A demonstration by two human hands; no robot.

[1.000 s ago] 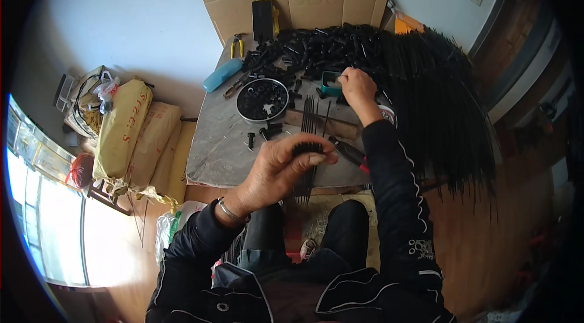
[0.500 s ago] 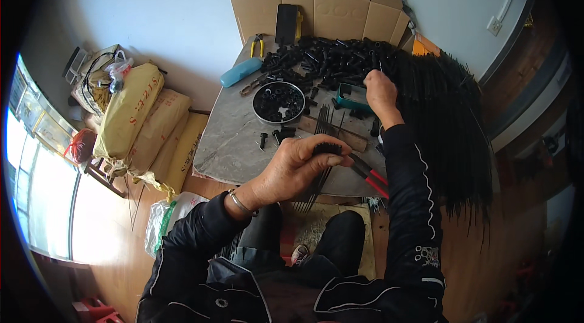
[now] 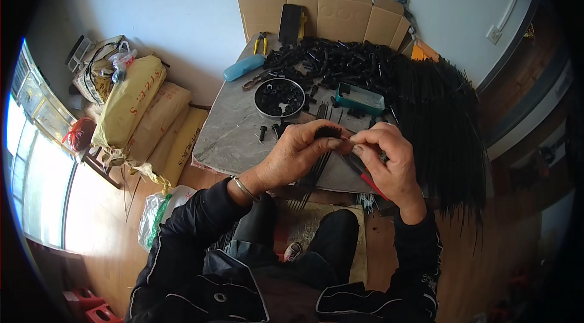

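Left hand (image 3: 298, 152) closed around a bundle of thin black rods (image 3: 316, 168), capped tops poking out by the thumb, loose ends hanging toward 6 o'clock over the edge of the grey slab worktop (image 3: 228, 134). Right hand (image 3: 386, 159) pinched at the bundle's top, fingertips meeting the left thumb; whatever sits between them too small to tell. Red-handled pliers (image 3: 365, 178) lying just under the right hand. At 12 o'clock from the hands, a round metal dish of black caps (image 3: 279, 98), a teal rectangular tray (image 3: 360, 98) and a heap of black plastic pieces (image 3: 340, 61). At 3 o'clock, a large fan of long black rods (image 3: 441, 122). At 9 o'clock, yellow sacks (image 3: 131, 113) stacked against the wall.
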